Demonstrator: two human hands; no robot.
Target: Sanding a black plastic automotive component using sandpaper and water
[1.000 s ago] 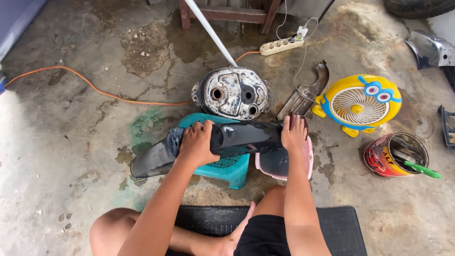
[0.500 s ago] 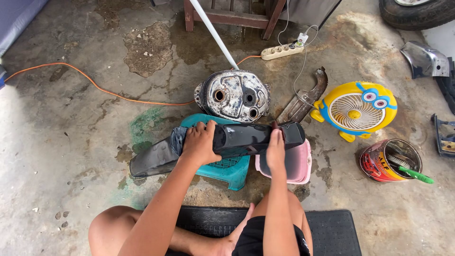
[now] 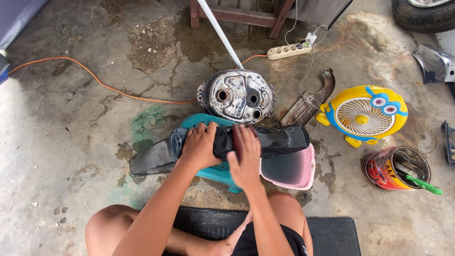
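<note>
A long black plastic fender point(image 3: 279, 140) lies across a teal plastic stool point(image 3: 199, 121) and a pink basin point(image 3: 294, 170) in front of my knees. My left hand point(image 3: 201, 144) grips the fender near its left-middle part, fingers curled over the top. Just to the right of it, my right hand point(image 3: 244, 154) presses down on the fender. A small reddish-brown sheet point(image 3: 235, 137) shows under its fingers. The fender's left end point(image 3: 151, 161) hangs down to the concrete floor.
Behind the stool stands a worn silver metal tank point(image 3: 237, 95). A yellow fan point(image 3: 362, 116), a tin point(image 3: 395, 168) holding a green-handled brush, and a rusty curved part point(image 3: 308, 102) are at the right. An orange cable point(image 3: 109, 85), a power strip point(image 3: 289, 50) and a black mat point(image 3: 332, 232) surround me.
My right hand has slid left along the fender, from its right end to beside my left hand. My left hand has kept its grip.
</note>
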